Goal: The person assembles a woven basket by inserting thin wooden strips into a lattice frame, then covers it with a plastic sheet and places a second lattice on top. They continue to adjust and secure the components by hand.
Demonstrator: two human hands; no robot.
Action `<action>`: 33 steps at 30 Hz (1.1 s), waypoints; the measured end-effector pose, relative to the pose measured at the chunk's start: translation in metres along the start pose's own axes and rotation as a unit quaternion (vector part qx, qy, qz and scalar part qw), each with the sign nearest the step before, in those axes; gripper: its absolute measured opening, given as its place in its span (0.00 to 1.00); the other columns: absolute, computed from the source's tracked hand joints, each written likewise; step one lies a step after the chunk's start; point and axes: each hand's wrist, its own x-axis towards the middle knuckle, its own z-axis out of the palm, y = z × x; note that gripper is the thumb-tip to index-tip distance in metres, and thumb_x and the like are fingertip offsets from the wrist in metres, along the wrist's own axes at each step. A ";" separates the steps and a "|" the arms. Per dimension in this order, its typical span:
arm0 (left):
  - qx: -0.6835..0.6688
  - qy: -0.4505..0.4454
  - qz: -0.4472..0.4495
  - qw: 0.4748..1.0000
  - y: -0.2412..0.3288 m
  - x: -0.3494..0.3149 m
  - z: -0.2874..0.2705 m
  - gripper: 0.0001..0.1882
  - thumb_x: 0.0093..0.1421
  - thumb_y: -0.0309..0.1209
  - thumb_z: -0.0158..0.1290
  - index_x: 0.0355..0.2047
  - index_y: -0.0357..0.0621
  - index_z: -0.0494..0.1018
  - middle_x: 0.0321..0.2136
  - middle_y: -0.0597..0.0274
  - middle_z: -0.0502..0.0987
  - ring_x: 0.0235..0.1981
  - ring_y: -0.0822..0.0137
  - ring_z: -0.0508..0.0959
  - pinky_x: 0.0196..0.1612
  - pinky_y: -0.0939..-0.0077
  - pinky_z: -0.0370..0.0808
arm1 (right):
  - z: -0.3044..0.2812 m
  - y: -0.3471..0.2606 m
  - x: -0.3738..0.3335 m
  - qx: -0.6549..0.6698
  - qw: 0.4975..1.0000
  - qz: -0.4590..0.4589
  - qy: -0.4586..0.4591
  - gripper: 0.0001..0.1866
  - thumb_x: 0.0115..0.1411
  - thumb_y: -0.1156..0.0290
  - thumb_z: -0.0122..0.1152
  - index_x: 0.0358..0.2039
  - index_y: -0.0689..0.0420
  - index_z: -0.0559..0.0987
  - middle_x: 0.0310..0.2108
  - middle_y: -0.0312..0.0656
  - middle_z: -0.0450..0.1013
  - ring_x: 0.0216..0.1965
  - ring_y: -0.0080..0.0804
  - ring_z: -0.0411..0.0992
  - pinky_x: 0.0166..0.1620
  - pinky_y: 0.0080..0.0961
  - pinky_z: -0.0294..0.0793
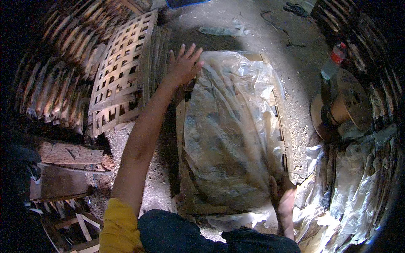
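Note:
A crumpled, see-through plastic sheet (228, 139) lies over a rectangular wooden lattice panel (288, 147), whose slats show along the right side. At the sheet's far left corner is my left hand (185, 65), its fingers spread and stretched out, the fingertips by the sheet's edge. My right hand (284, 198) is at the near right edge of the panel, fingers curled at the sheet's border; folds in the plastic run toward it. The hand's grip is partly blurred. Slats under the middle of the sheet show only faintly.
Woven lattice panels (122, 67) lean at the left beside stacked strips (55, 97). On the right stand a wooden cable spool (352, 101) and a plastic bottle (333, 61) with a red label. Plastic-covered panels (350, 181) line the near right. A plastic scrap (223, 30) lies beyond.

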 end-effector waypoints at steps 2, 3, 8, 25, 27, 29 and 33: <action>-0.098 0.116 0.121 0.981 0.006 0.007 0.004 0.29 0.64 0.55 0.46 0.60 0.56 0.68 0.68 0.55 0.58 0.67 0.47 0.59 0.67 0.37 0.52 | -0.004 -0.001 0.001 0.011 1.000 0.025 -0.006 0.09 0.63 0.74 0.60 0.41 0.66 0.78 0.37 0.55 0.79 0.36 0.48 0.81 0.38 0.35 0.78; -0.172 0.123 0.196 0.957 0.034 0.004 0.004 0.29 0.63 0.55 0.48 0.59 0.55 0.69 0.67 0.55 0.60 0.67 0.47 0.59 0.67 0.38 0.53 | -0.007 -0.006 0.000 0.006 0.999 0.033 -0.007 0.09 0.63 0.74 0.60 0.41 0.66 0.78 0.37 0.55 0.79 0.36 0.48 0.81 0.38 0.35 0.78; -0.344 0.067 0.440 0.827 0.222 -0.082 -0.038 0.29 0.56 0.52 0.55 0.54 0.53 0.72 0.61 0.58 0.68 0.66 0.50 0.61 0.66 0.40 0.56 | -0.011 -0.020 0.011 0.023 0.998 0.048 -0.013 0.11 0.63 0.73 0.60 0.45 0.64 0.77 0.37 0.56 0.79 0.35 0.49 0.81 0.36 0.36 0.79; -0.322 0.074 0.316 0.889 0.133 -0.012 -0.011 0.26 0.64 0.49 0.50 0.59 0.54 0.69 0.65 0.55 0.63 0.66 0.47 0.62 0.66 0.31 0.52 | -0.022 -0.025 0.016 0.009 0.994 0.105 -0.040 0.08 0.64 0.72 0.58 0.38 0.63 0.80 0.26 0.51 0.78 0.25 0.39 0.78 0.30 0.32 0.75; -0.337 -0.015 0.431 0.837 0.166 -0.041 -0.022 0.24 0.61 0.48 0.52 0.57 0.57 0.70 0.64 0.56 0.64 0.65 0.49 0.64 0.66 0.30 0.51 | -0.021 -0.025 0.018 -0.002 0.996 0.089 -0.025 0.09 0.64 0.71 0.57 0.38 0.63 0.80 0.26 0.51 0.77 0.24 0.40 0.77 0.30 0.33 0.75; -0.325 0.011 0.372 0.869 0.154 -0.024 -0.014 0.25 0.64 0.51 0.49 0.58 0.59 0.69 0.65 0.55 0.63 0.67 0.49 0.60 0.66 0.28 0.48 | -0.022 -0.021 0.015 0.004 0.998 0.066 0.001 0.09 0.65 0.71 0.57 0.38 0.63 0.80 0.25 0.51 0.77 0.24 0.42 0.77 0.30 0.33 0.74; -0.092 0.003 0.115 0.989 0.047 0.033 0.045 0.31 0.66 0.57 0.43 0.65 0.60 0.63 0.68 0.53 0.57 0.70 0.46 0.55 0.66 0.25 0.43 | -0.027 -0.031 0.013 0.071 0.992 0.100 0.017 0.08 0.64 0.72 0.58 0.38 0.63 0.80 0.26 0.52 0.78 0.24 0.44 0.76 0.29 0.34 0.73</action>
